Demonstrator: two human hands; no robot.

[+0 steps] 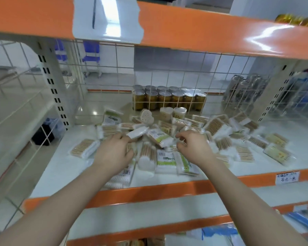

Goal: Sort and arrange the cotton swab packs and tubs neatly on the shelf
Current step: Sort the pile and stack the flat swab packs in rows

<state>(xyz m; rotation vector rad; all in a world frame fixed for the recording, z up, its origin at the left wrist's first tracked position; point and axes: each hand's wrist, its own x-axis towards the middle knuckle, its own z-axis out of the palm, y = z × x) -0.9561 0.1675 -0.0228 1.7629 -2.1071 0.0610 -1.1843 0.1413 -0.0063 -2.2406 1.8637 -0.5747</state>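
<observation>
A jumbled heap of cotton swab packs (219, 128) covers the middle and right of the white shelf (60, 167). Heart-shaped tubs (166, 113) stand behind the heap, one tipped over (146, 116). My left hand (114, 151) reaches into the pile and holds the end of a white pack (138, 132) between its fingertips. My right hand (192, 147) has its fingers curled down and pinches a green-labelled pack (161, 137). More green-labelled packs (165, 161) lie flat under both wrists. A single pack (84, 148) lies apart at the left.
A wire grid back panel (167, 71) closes the shelf's rear; jars with gold contents (169, 99) stand in rows behind it. An orange shelf beam (194, 31) overhangs above. The orange front lip (149, 192) carries a price tag (287, 177). Lower shelves hold blue packs (219, 231).
</observation>
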